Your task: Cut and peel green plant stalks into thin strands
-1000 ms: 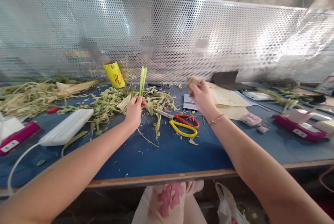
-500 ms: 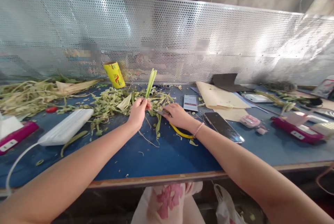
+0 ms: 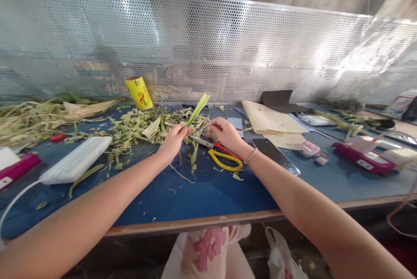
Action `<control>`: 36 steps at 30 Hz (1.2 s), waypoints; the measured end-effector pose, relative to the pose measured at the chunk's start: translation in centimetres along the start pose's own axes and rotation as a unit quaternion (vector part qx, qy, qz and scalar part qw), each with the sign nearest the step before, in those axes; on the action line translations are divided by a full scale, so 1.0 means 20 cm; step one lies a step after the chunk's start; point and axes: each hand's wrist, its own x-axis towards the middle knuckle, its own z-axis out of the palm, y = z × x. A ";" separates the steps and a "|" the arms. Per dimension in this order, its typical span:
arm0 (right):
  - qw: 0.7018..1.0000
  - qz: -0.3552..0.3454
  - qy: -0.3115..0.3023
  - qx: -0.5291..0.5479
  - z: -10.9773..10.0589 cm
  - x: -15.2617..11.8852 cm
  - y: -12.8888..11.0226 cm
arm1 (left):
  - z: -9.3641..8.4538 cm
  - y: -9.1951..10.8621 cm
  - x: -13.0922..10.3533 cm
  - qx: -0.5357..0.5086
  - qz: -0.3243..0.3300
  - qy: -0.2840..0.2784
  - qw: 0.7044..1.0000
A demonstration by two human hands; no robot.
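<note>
My left hand [image 3: 176, 139] is closed on a folded light-green leaf strip [image 3: 198, 109], which slants up to the right from the fingertips. Just right of it, my right hand [image 3: 224, 133] hovers behind a pair of scissors, its fingers curled together; whatever they may pinch is too small to make out. The scissors [image 3: 224, 159], with red and yellow handles, rest on the blue table, blades pointing left towards my left hand. A heap of green plant scraps [image 3: 137, 129] lies behind and to the left of my hands.
A yellow cardboard tube [image 3: 139, 93] stands tilted near the perforated metal screen [image 3: 202, 44]. At left are a white power bank-like block [image 3: 78, 159] and dried leaves [image 3: 29, 118]. Right of my hands lie a phone [image 3: 273, 155], brown paper [image 3: 273, 118] and a magenta power strip [image 3: 361, 157].
My right hand has come off the scissors and moved slightly up, leaving them on the table. The leaf strip in my left hand has tilted further to the right.
</note>
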 end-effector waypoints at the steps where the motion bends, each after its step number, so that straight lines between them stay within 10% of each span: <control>1: 0.999 0.011 -0.004 0.051 -0.01 0.00 -0.02 | 0.00 0.01 -0.01 0.002 0.014 -0.017 1.000; 10: 0.982 0.034 0.114 0.144 -0.01 0.01 0.01 | 0.00 0.05 -0.06 0.007 0.074 -0.206 0.976; 17: 0.943 0.109 0.263 0.174 -0.07 0.09 0.20 | 0.00 0.10 -0.06 -0.116 0.036 -0.144 0.982; 24: 0.976 -0.041 0.194 -0.095 -0.03 0.03 0.12 | 0.01 0.13 -0.06 -0.261 -0.063 -0.092 0.959; 30: 0.943 -0.247 -0.136 -0.177 0.10 -0.07 -0.04 | 0.02 0.14 -0.06 -0.316 -0.101 -0.077 0.940; 36: 0.943 -0.163 -0.166 -0.236 0.15 -0.10 -0.06 | 0.03 0.15 -0.07 -0.356 -0.110 -0.084 0.924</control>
